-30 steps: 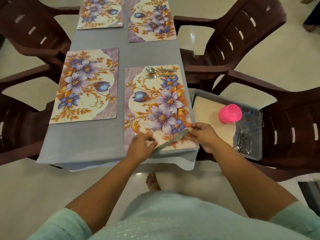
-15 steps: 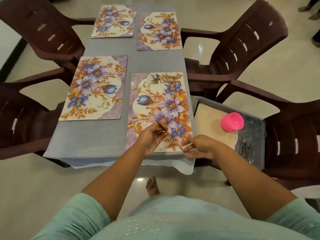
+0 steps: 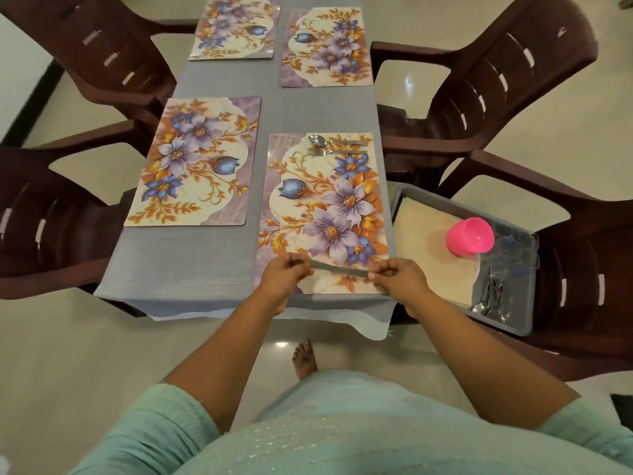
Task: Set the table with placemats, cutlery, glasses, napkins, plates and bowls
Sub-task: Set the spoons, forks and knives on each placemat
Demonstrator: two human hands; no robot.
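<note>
Knife (image 3: 337,269), flat and slim, grey metal: we note it held at both ends over the near edge of the near-right placemat (image 3: 323,214). Left hand (image 3: 286,281) pinches one end with curled fingers, right hand (image 3: 399,277) pinches the other. Long axis runs left to right, roughly parallel to the table (image 3: 191,265) edge nearest us, dipping slightly toward the right hand. Whether it touches the mat we cannot tell.

Head view, the only one. Both hands sit equally near, so we judge the coming move is a short lowering onto the mat just below. At the mat's far end a spoon (image 3: 329,141) and fork (image 3: 334,151) lie side by side, also left to right. Placemats are glossy, rectangular, printed with purple and orange flowers; tablecloth is plain grey weave. On the chair to our right, a grey tray (image 3: 513,325) holds a pink plastic cup (image 3: 470,237), clear glasses and more cutlery.
</note>
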